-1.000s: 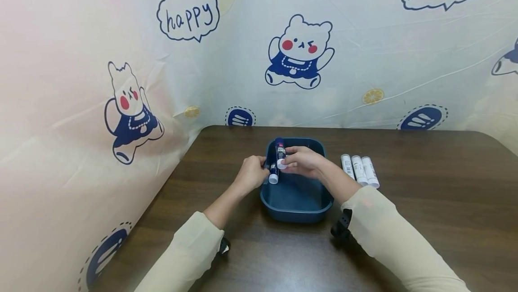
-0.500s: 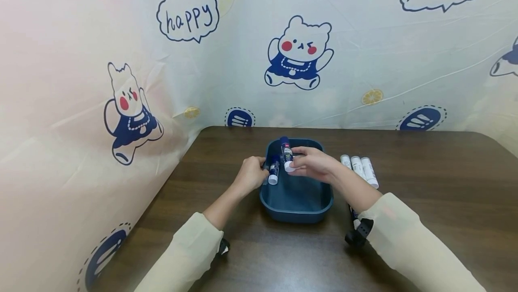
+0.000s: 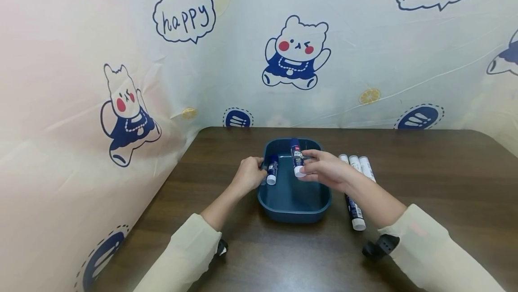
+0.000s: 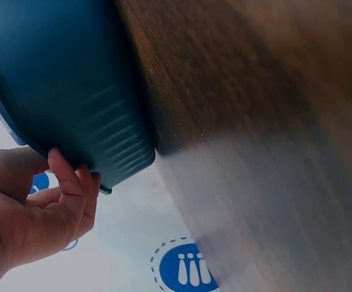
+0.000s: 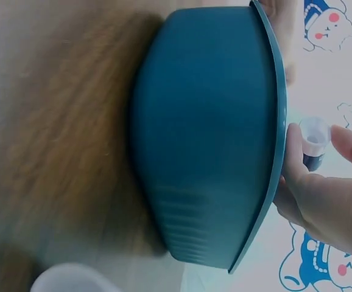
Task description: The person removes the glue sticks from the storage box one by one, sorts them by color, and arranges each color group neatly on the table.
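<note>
A dark blue plastic bin [image 3: 295,215] stands on the table. My left hand [image 3: 248,176] grips its left rim; in the left wrist view, the fingers [image 4: 72,191] curl against the outer wall. A dark blue glue stick with a white base [image 3: 272,170] lies inside the bin along the left side. Over the bin, my right hand [image 3: 325,169] pinches another blue glue stick [image 3: 297,158] near its white end, blue cap pointing away. The right wrist view shows that white end [image 5: 315,135] between thumb and fingers, beside the bin's rim.
Three white tubes [image 3: 356,163] lie side by side right of the bin, partly behind the right forearm. Nearer, a blue tube with a white end [image 3: 355,215] lies partly under that forearm. A printed curtain [image 3: 243,58] hangs behind the wooden table [image 3: 437,170].
My right hand has moved rightward with its glue stick, away from the one lying in the bin. The blue tube beside the bin has come into view. My left hand keeps its grip.
</note>
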